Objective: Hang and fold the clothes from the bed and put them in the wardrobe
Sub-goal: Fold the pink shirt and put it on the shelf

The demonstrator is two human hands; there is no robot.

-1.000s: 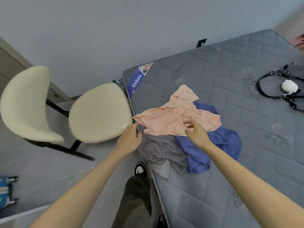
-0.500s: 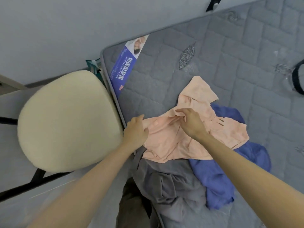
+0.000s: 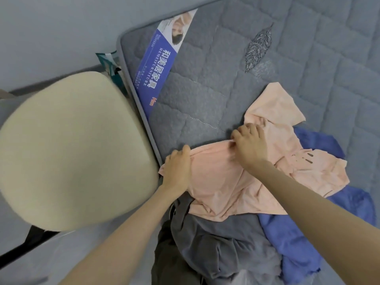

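A peach shirt (image 3: pixel 226 182) lies crumpled on the grey quilted mattress (image 3: pixel 205 95), on top of a blue garment (image 3: pixel 298 239) and a grey garment (image 3: pixel 216 249). My left hand (image 3: pixel 177 171) grips the shirt's left edge at the mattress side. My right hand (image 3: pixel 249 146) pinches the shirt's upper edge near the middle. Both forearms reach in from the bottom of the view. The wardrobe is out of sight.
A cream padded chair seat (image 3: pixel 67 149) stands close against the bed's left side. A blue and white label (image 3: pixel 162 60) lies along the mattress edge. A pale wall (image 3: pixel 51 27) runs behind the bed's corner. A teal bag (image 3: pixel 109 62) is wedged there.
The view has moved closer and lower over the pile. My right hand slid up and left along the peach shirt to its upper edge; my left hand kept hold of the left edge.
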